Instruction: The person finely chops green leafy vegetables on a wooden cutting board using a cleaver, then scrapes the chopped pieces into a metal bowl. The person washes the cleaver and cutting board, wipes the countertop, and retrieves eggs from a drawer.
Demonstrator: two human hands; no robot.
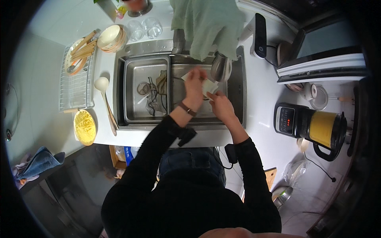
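Note:
Over the right part of the stainless-steel sink (180,128), my right hand (221,107) pinches the lower edge of a pale, flat piece of cloth or paper (210,86). My left hand (194,87) lies across the same piece, its fingers blurred by motion; whether they grip it is not clear. A brown-strapped watch (187,109) is on the left wrist. Just beyond the right hand, a stainless-steel jug (221,68) is in the sink, its top partly covered by a hanging green cloth (208,26). The faucet (178,41) is partly hidden by that cloth.
A steel basin (126,89) in the left of the sink holds a strainer and wet scraps. Left are a ladle (102,84), yellow food in a bowl (85,127), and a dish rack (76,95). A blender (321,128) with yellow contents stands right, near a window frame (324,71).

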